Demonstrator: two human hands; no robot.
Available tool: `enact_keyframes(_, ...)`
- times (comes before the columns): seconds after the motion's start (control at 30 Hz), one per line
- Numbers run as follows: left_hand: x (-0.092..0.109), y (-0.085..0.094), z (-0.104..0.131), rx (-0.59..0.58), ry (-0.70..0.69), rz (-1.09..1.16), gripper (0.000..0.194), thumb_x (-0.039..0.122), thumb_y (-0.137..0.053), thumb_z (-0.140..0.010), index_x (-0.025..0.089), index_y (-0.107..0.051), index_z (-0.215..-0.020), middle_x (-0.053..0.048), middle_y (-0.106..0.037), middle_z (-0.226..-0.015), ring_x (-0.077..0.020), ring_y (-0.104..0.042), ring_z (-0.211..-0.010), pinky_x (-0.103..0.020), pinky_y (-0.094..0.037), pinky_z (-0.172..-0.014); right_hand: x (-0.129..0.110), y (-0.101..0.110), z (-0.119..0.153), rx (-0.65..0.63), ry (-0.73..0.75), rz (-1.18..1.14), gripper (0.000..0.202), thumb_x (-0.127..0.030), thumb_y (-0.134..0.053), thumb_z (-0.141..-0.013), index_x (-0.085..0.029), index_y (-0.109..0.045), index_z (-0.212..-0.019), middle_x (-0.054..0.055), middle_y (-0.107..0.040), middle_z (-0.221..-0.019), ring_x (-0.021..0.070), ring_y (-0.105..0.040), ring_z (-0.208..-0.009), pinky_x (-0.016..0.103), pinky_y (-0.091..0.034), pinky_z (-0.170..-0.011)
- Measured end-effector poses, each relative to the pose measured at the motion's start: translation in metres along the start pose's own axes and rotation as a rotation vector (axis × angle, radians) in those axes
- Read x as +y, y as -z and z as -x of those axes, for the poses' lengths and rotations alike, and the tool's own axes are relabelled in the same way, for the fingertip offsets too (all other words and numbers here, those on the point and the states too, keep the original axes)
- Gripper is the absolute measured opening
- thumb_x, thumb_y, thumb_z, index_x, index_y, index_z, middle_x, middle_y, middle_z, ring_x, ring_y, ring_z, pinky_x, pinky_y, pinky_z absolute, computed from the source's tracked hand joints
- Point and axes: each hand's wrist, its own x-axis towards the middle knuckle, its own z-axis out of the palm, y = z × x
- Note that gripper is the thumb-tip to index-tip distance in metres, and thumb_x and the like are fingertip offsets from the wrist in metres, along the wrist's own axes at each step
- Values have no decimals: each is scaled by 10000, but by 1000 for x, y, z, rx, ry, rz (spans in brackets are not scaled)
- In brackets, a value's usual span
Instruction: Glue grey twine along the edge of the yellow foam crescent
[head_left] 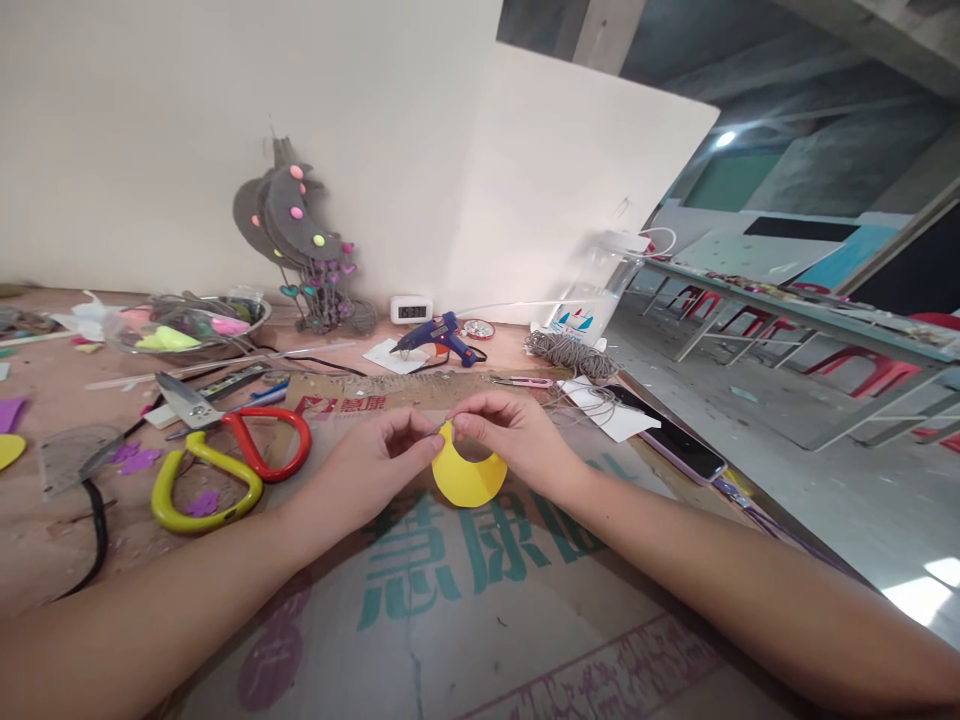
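Note:
A yellow crescent cut-out (pixel 469 485), flat like paper or felt, is held up over the printed board with its hollow side upward. My left hand (pixel 394 455) pinches at its upper left tip, thumb against forefinger. At the top, my right hand (pixel 510 435) is closed too, its fingertips meeting the left ones at the same tip and its palm behind the right horn. Something thin and dark shows between the fingertips, too small to make out. Left of my hands lie large scissors (pixel 225 440) with one red and one yellow-green handle, their blades apart.
Behind my hands rests a blue glue gun (pixel 442 338) on white paper, near a small clock (pixel 411 310). Grey cord (pixel 571 355), a phone (pixel 675 435) and a plastic jug (pixel 600 285) line the right. Dark felt moons (pixel 296 215) lean on the wall; a bowl (pixel 259 318) holds scraps.

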Motion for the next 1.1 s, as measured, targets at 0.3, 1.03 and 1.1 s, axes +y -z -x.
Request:
enact_keyframes(0.3,-2,-1,2,-6,-11,-38,207,360,-486,-790,179,-579,-749,23,-563,-667,-100,-487,-584,-197,-368,-497,1,-4,3,-7,33,73,151,-299,-592,-754,-158,-592,-807,-11,-573,-706,75,-501,-582,200,-407,-552)
enact_keyframes(1.03,-3,-2,1,34,-14,32,203,373,-506,-782,182,-558,-742,31,-564,-679,-91,-490,-585,-198,-373,-520,-4,3,2,71,255,28,402,-404,-279,-923,-162,-570,-1061,42,-575,-795,134,-537,-779,279,-424,-760)
enact_keyframes(1.1,-3,-2,1,45,8,65,207,383,-514,-774,183,-556,-740,36,-550,-646,-82,-468,-537,-195,-357,-490,-6,10,-4,207,292,-17,337,-387,-338,-911,-175,-558,-1052,30,-561,-790,125,-523,-766,265,-416,-752)
